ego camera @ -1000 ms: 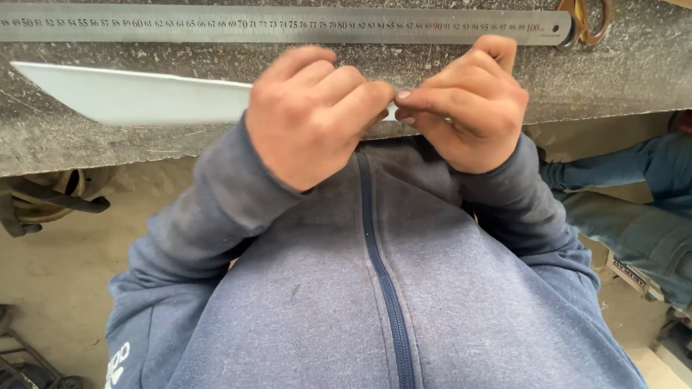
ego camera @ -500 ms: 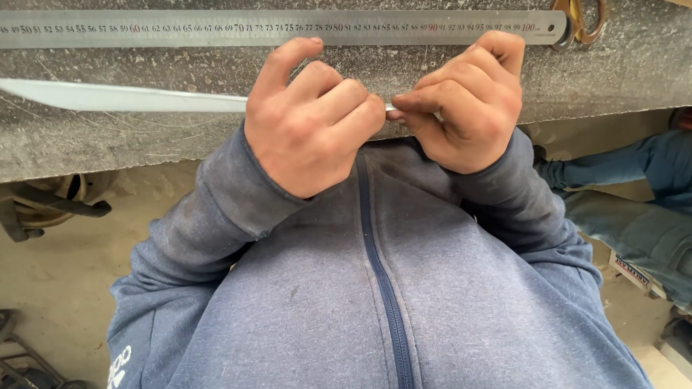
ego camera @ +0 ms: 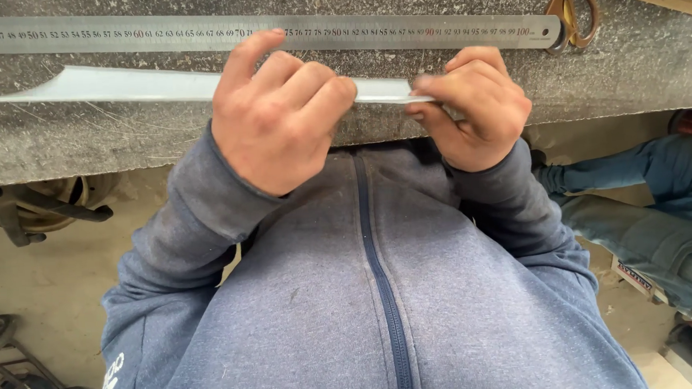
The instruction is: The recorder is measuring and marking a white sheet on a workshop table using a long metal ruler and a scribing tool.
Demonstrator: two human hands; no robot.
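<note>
Here, two hands hold a long pale strip at the edge of the grey worktop.

The left hand [ego camera: 281, 114] is curled around the pale strip [ego camera: 139, 85], and the right hand [ego camera: 473, 107] pinches its near end between thumb and fingers. The strip lies along the worktop [ego camera: 79, 147], just below the long metal ruler [ego camera: 256, 33], with its far tip pointing left. Scissors [ego camera: 573, 0] rest by the ruler's right end. It looks like the strip is being bent or folded along its length. I think a next move needs a firm, even grip so the strip does not slip or twist.
</note>
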